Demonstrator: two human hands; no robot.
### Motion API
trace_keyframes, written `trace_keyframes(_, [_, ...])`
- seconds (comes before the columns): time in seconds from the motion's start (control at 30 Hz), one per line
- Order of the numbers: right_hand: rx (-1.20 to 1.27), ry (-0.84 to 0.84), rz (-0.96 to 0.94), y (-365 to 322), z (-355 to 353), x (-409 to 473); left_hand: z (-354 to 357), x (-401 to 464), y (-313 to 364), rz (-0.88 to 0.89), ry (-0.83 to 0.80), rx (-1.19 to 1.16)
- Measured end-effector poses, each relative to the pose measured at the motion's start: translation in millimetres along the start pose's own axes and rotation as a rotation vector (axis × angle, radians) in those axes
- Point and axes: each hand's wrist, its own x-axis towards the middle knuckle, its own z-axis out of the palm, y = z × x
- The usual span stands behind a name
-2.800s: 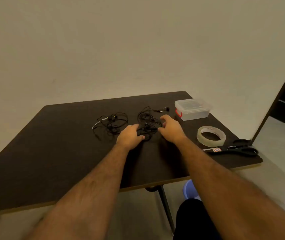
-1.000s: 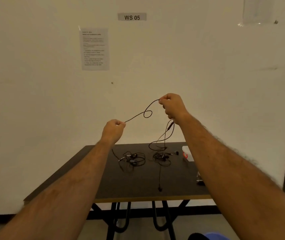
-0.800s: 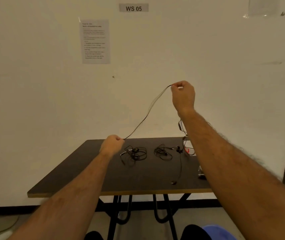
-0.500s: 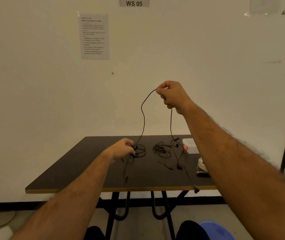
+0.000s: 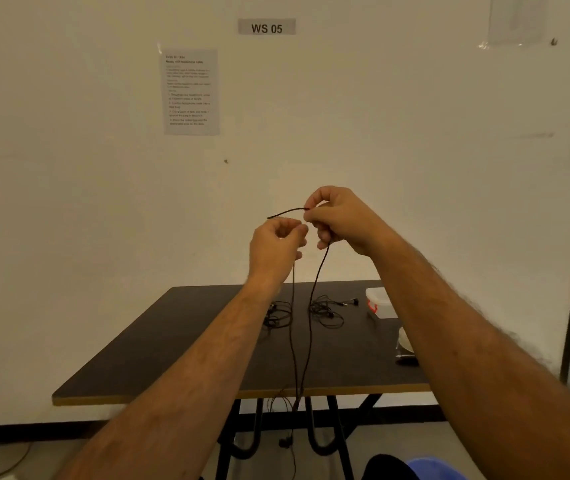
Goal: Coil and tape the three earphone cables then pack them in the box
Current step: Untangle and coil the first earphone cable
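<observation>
Both hands are raised in front of the wall, close together. My right hand (image 5: 340, 218) pinches a black earphone cable (image 5: 308, 327), whose short end sticks out to the left above my left hand (image 5: 275, 245). My left hand's curled fingers hold another strand of the same cable. Two strands hang down past the table's front edge, with an earbud dangling near the floor. Two more tangled earphone cables (image 5: 278, 315) (image 5: 327, 310) lie on the dark table (image 5: 207, 358). The clear plastic box (image 5: 380, 301) with a red latch stands at the table's right.
A tape roll (image 5: 405, 339) lies at the table's right edge, partly hidden by my right forearm. A printed sheet (image 5: 192, 91) and a "WS 05" sign (image 5: 266, 27) hang on the wall. A blue stool (image 5: 436, 469) shows at the bottom. A dark doorway is at the right.
My left hand rose from near the table up beside my right hand, which lowered slightly. The cable now hangs in two long strands below both hands.
</observation>
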Motion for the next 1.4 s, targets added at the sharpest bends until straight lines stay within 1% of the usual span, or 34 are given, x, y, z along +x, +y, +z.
trace_keyframes(0.07, [0.041, 0.059, 0.016, 8.5, -3.7, -14.2, -4.4, -5.4, -2.1, -0.024, -0.01, -0.062])
trace_keyframes(0.1, [0.059, 0.097, 0.039, 15.4, -5.1, -21.9, -6.2, -8.5, -4.3, -0.02, -0.038, -0.035])
trace_keyframes(0.2, [0.092, 0.169, 0.146, 40.7, -4.7, -39.8, -11.8, -15.9, -11.1, -0.016, -0.178, 0.077])
trace_keyframes(0.27, [0.08, 0.142, 0.217, 57.7, -1.3, -48.5, -14.9, -19.6, -15.1, -0.002, -0.283, 0.14])
trace_keyframes(0.33, [0.109, 0.061, 0.273, 71.6, 1.7, -56.1, -16.3, -23.1, -19.9, 0.026, -0.33, 0.207])
trace_keyframes(0.37, [0.139, -0.02, 0.284, 76.8, 4.0, -59.9, -16.6, -24.2, -23.2, 0.031, -0.322, 0.231])
trace_keyframes(0.43, [0.185, -0.235, 0.262, 81.3, 9.6, -66.1, -16.7, -26.2, -28.6, 0.015, -0.304, 0.261])
trace_keyframes(0.47, [0.194, -0.315, 0.241, 82.4, 12.8, -68.0, -16.1, -28.1, -31.4, -0.001, -0.31, 0.277])
trace_keyframes(0.5, [0.197, -0.347, 0.214, 81.5, 15.3, -68.7, -15.1, -29.5, -33.1, -0.015, -0.322, 0.293])
trace_keyframes(0.53, [0.198, -0.332, 0.184, 79.8, 17.5, -69.8, -13.9, -32.2, -35.2, -0.034, -0.329, 0.293])
trace_keyframes(0.57, [0.192, -0.28, 0.151, 78.9, 18.2, -69.5, -13.1, -35.4, -35.8, -0.059, -0.328, 0.273])
trace_keyframes(0.67, [0.147, -0.011, 0.085, 79.8, 12.9, -70.7, -15.9, -46.9, -36.9, -0.171, -0.338, 0.153])
trace_keyframes(0.77, [-0.008, 0.281, 0.023, 86.7, 2.9, -76.3, -24.7, -58.3, -46.5, -0.244, -0.423, 0.097])
trace_keyframes(0.8, [-0.034, 0.331, 0.015, 88.8, 0.4, -80.2, -26.9, -62.5, -48.9, -0.256, -0.445, 0.09])
trace_keyframes(0.83, [-0.024, 0.327, 0.031, 91.7, -0.8, -84.4, -28.0, -65.9, -50.2, -0.263, -0.456, 0.081])
trace_keyframes(0.87, [0.011, 0.269, 0.067, 94.9, 0.7, -89.9, -27.8, -69.3, -50.4, -0.271, -0.459, 0.07])
trace_keyframes(0.9, [0.062, 0.17, 0.107, 98.3, 4.4, -95.7, -26.5, -71.8, -49.8, -0.273, -0.46, 0.066])
trace_keyframes(1.0, [0.3, -0.17, 0.201, 109.2, 18.5, -111.4, -21.7, -79.4, -45.4, -0.266, -0.479, 0.078])
trace_keyframes(1.07, [0.371, -0.298, 0.19, 113.1, 24.9, -116.6, -21.1, -85.1, -45.3, -0.253, -0.501, 0.097])
trace_keyframes(1.1, [0.339, -0.309, 0.16, 113.1, 26.5, -117.3, -22.4, -88.3, -46.1, -0.255, -0.506, 0.096])
trace_keyframes(1.13, [0.283, -0.269, 0.12, 111.6, 27.7, -117.6, -24.8, -92.3, -47.5, -0.266, -0.506, 0.086])
trace_keyframes(1.2, [0.199, -0.079, 0.073, 108.2, 27.0, -118.0, -31.5, -102.6, -52.1, -0.312, -0.51, 0.051])
trace_keyframes(1.3, [0.268, 0.257, 0.072, 106.1, 22.4, -121.7, -42.1, -123.2, -62.7, -0.419, -0.566, -0.1])
trace_keyframes(1.33, [0.301, 0.32, 0.086, 105.6, 21.8, -123.4, -43.8, -129.6, -65.1, -0.458, -0.583, -0.177])
trace_keyframes(1.4, [0.319, 0.342, 0.143, 105.5, 24.2, -125.1, -44.7, -137.2, -67.3, -0.519, -0.595, -0.312])
